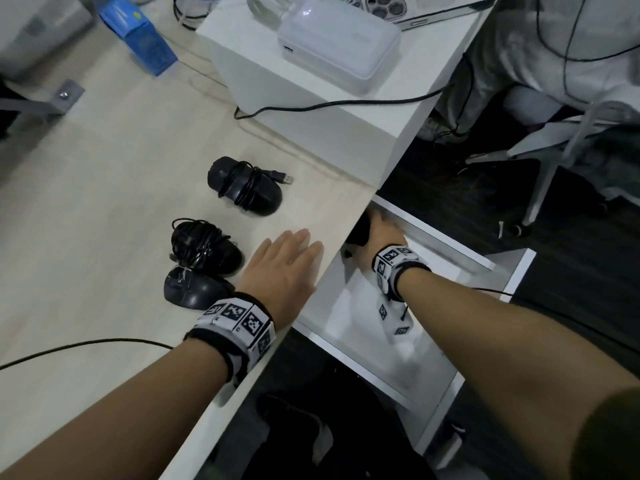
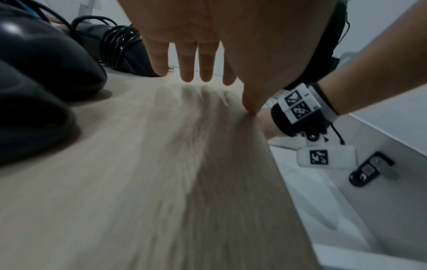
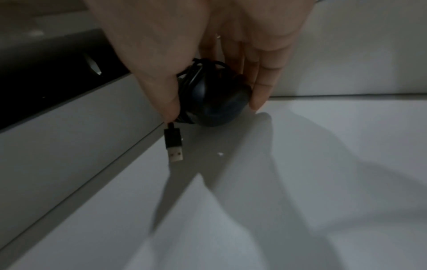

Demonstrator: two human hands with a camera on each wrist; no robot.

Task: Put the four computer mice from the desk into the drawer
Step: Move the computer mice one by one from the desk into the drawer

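Three mice (image 1: pixel 221 237) remain on the counter (image 1: pixel 104 202); left hand (image 1: pixel 284 268) flat, fingers spread; right hand (image 1: pixel 379 237) grips a fourth mouse (image 3: pixel 215 98) inside the drawer (image 1: pixel 433 237)

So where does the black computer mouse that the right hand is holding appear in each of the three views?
Head: the black cable-wrapped mouse shows just under the desk edge, mostly hidden behind the right hand.
Left wrist: not in it; only the right wrist shows.
Right wrist: picture centre, mouse gripped between thumb and fingers, USB plug dangling.
Shared landmark: the white drawer.
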